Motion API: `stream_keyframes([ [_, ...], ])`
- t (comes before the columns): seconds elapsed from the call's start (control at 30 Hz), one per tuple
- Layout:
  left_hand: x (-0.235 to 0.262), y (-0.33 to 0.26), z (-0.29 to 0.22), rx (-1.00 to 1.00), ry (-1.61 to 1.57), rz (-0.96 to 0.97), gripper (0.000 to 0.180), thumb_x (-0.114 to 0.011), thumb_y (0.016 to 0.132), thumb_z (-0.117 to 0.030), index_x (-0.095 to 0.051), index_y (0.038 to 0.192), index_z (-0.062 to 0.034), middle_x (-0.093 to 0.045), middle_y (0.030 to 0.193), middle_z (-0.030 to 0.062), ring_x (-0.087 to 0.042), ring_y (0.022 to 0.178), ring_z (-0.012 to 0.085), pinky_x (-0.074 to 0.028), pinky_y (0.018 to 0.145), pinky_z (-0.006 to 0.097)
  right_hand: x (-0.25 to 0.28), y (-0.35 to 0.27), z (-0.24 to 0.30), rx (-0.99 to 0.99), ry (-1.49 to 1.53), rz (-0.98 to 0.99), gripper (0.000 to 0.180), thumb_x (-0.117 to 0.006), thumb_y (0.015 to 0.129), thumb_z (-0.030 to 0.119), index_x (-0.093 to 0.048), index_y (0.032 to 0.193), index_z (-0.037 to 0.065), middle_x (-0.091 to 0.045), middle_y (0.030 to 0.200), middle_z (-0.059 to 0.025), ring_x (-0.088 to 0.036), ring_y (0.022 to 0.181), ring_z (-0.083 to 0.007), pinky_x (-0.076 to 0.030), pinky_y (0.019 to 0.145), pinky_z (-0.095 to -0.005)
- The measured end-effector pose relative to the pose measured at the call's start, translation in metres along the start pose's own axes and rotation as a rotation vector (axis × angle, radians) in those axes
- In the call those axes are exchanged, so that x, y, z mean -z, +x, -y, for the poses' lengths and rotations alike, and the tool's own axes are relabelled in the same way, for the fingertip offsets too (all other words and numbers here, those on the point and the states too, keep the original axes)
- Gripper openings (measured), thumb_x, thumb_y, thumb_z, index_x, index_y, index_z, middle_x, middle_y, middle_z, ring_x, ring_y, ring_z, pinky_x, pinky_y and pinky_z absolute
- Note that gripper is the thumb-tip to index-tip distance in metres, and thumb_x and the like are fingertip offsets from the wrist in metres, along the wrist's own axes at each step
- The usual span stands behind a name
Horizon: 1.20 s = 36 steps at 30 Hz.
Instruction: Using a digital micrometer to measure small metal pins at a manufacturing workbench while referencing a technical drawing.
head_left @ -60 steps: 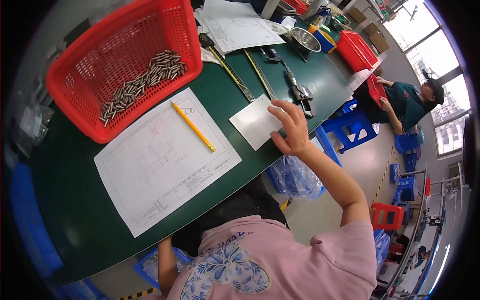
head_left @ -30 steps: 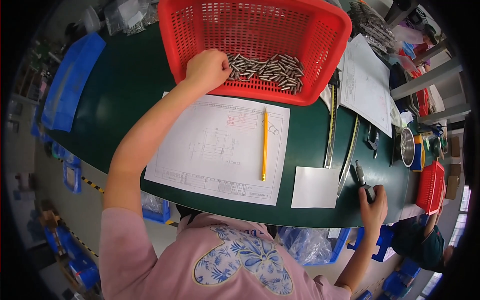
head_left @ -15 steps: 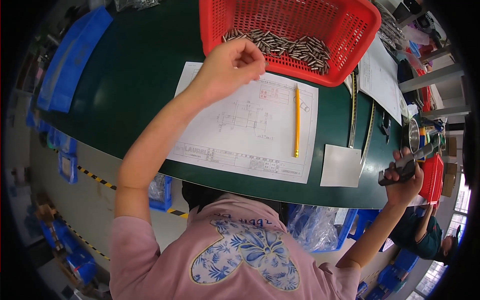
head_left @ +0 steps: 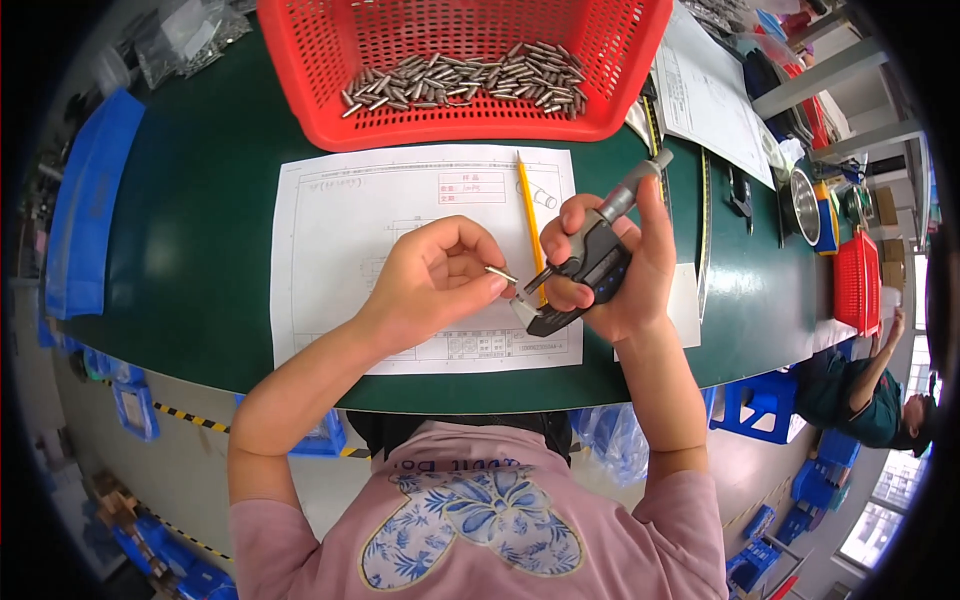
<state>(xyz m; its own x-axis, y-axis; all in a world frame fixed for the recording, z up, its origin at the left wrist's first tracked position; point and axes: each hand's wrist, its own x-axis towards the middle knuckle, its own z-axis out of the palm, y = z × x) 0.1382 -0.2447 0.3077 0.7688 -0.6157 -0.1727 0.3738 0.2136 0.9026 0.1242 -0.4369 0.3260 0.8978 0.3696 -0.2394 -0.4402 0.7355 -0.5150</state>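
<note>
Between thumb and fingers, my left hand (head_left: 435,282) pinches a small metal pin (head_left: 502,274). My right hand (head_left: 635,265) is wrapped round a digital micrometer (head_left: 595,262), its grey thimble pointing up and away to the right. The pin's tip is close to the micrometer's jaw gap; whether they touch I cannot tell. Both hands are above a printed technical drawing (head_left: 330,250) on the green table (head_left: 200,220). A yellow pencil (head_left: 529,215) lies on the sheet, partly hidden by the micrometer. Beyond the drawing, a red perforated basket (head_left: 460,125) holds many similar metal pins (head_left: 470,78).
On the left of the table lies a blue plastic bin (head_left: 90,200), with clear bags (head_left: 185,40) behind it. To the right are more papers (head_left: 715,95), a metal bowl (head_left: 803,205) and a red basket (head_left: 858,283). Another person (head_left: 870,400) is at the far right.
My left hand has come back from the basket's edge toward me, with a pin now visible in it. My right hand has brought the micrometer leftward over the drawing.
</note>
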Motion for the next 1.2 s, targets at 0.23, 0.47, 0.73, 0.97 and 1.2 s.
stream_keyframes([
  [0.23, -0.004, -0.002, 0.004, 0.073, -0.012, 0.059, 0.015, -0.056, 0.076, 0.002, -0.049, 0.089, 0.0014, -0.053, 0.085, 0.006, -0.057, 0.076, 0.0112, -0.048, 0.071, 0.024, 0.007, -0.005, -0.002, -0.073, 0.121, -0.104, 0.065, -0.026, 0.077, 0.063, -0.049, 0.079, 0.002, -0.053, 0.069, -0.0135, -0.04, 0.041, -0.0156, -0.034, 0.036, -0.0238],
  [0.47, -0.006, -0.005, 0.005, 0.128, -0.039, 0.049, 0.015, -0.057, 0.075, 0.001, -0.049, 0.088, 0.0003, -0.054, 0.084, 0.0047, -0.056, 0.073, 0.0088, -0.048, 0.063, 0.022, 0.006, -0.004, -0.006, -0.118, 0.074, -0.14, 0.071, -0.024, 0.076, 0.067, -0.05, 0.08, 0.0, -0.054, 0.068, -0.0142, -0.04, 0.039, -0.0159, -0.035, 0.036, -0.0238],
  [0.73, -0.007, -0.009, 0.004, 0.121, 0.074, 0.057, 0.016, -0.057, 0.072, 0.003, -0.049, 0.085, -0.0012, -0.052, 0.084, 0.0025, -0.055, 0.073, 0.0072, -0.044, 0.058, 0.019, 0.004, -0.005, -0.009, -0.127, 0.071, -0.113, 0.071, -0.021, 0.079, 0.065, -0.05, 0.081, 0.0, -0.053, 0.069, -0.0155, -0.039, 0.039, -0.0157, -0.034, 0.035, -0.0228],
  [0.97, -0.007, -0.01, 0.004, 0.14, 0.092, 0.077, 0.016, -0.057, 0.071, 0.004, -0.049, 0.084, -0.0013, -0.052, 0.085, 0.0029, -0.055, 0.074, 0.0074, -0.044, 0.06, 0.019, 0.01, -0.003, -0.012, -0.16, 0.092, -0.087, 0.069, -0.023, 0.081, 0.063, -0.05, 0.079, 0.001, -0.053, 0.069, -0.0183, -0.039, 0.04, -0.016, -0.032, 0.033, -0.0222],
  [1.2, -0.006, -0.01, 0.006, 0.122, 0.093, 0.081, 0.017, -0.056, 0.071, 0.006, -0.048, 0.083, -0.0011, -0.051, 0.085, 0.0029, -0.056, 0.076, 0.0074, -0.045, 0.06, 0.018, 0.006, -0.003, -0.01, -0.189, 0.114, -0.147, 0.067, -0.022, 0.081, 0.061, -0.051, 0.078, 0.001, -0.054, 0.067, -0.0197, -0.04, 0.04, -0.0173, -0.031, 0.032, -0.0229],
])
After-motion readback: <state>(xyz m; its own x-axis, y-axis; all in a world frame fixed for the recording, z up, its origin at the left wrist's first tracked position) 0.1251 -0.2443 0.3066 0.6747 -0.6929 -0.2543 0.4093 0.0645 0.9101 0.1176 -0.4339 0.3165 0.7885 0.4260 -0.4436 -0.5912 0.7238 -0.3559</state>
